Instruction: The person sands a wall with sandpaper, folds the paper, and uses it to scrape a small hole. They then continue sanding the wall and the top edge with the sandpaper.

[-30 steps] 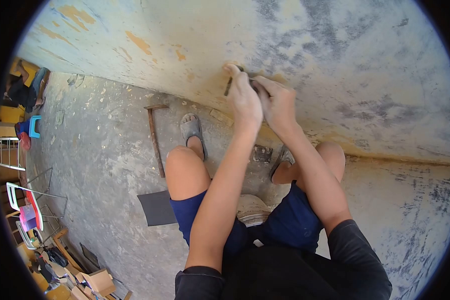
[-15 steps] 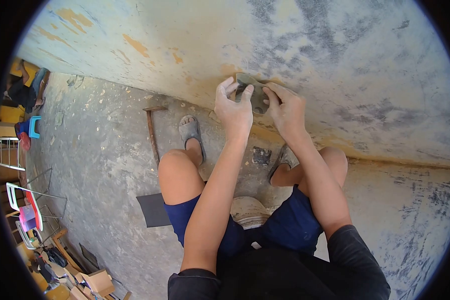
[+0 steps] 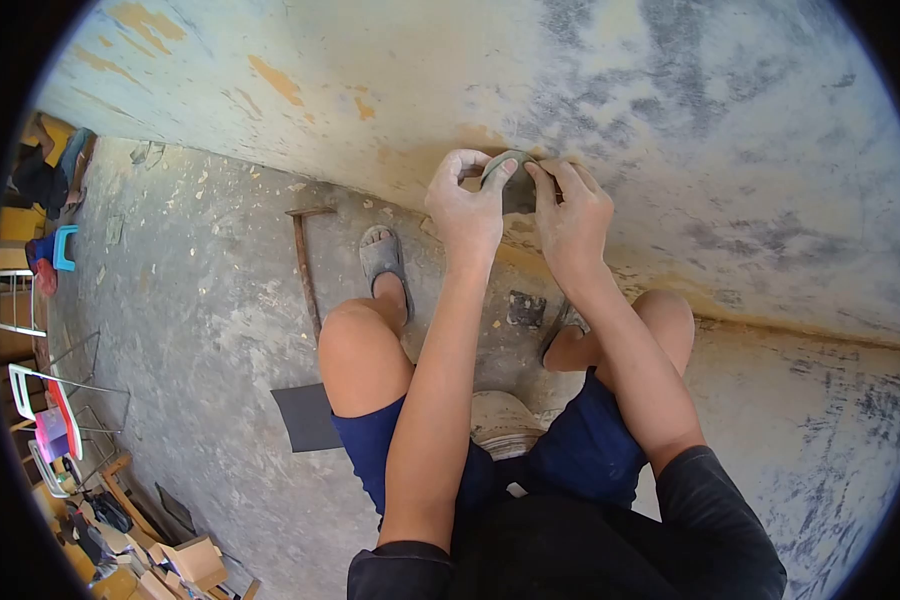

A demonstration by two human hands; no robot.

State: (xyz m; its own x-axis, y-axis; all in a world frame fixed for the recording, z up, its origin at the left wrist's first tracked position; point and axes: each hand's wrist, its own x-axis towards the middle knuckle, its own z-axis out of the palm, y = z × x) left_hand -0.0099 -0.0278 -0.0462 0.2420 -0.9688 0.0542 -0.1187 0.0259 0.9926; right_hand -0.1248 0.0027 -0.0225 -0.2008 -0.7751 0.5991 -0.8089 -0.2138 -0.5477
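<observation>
Both hands pinch a small dusty piece of sandpaper [image 3: 518, 200], dark grey with a greenish back, in front of the wall's lower part. My left hand [image 3: 465, 210] grips its left edge between thumb and fingers. On the other side, my right hand [image 3: 576, 215] has its thumb and fingertips closed on the upper right edge. The sheet's top is curled over toward me. White dust coats both hands. Close behind them is the patchy wall [image 3: 410, 90], with scraped grey and ochre marks.
A long-handled hammer [image 3: 305, 265] lies on the concrete floor [image 3: 210, 300]. Near my feet is a dark square piece [image 3: 525, 309]; a black sheet [image 3: 306, 418] lies by my knee. Beneath me is a pale bucket [image 3: 505, 415]. Chairs [image 3: 55, 415], cardboard boxes [image 3: 195, 562] and another person [image 3: 45, 170] are at far left.
The sandpaper has gone from nearly flat to curled over at the top. My left fingers have bent further around its edge, and the right hand has shifted slightly.
</observation>
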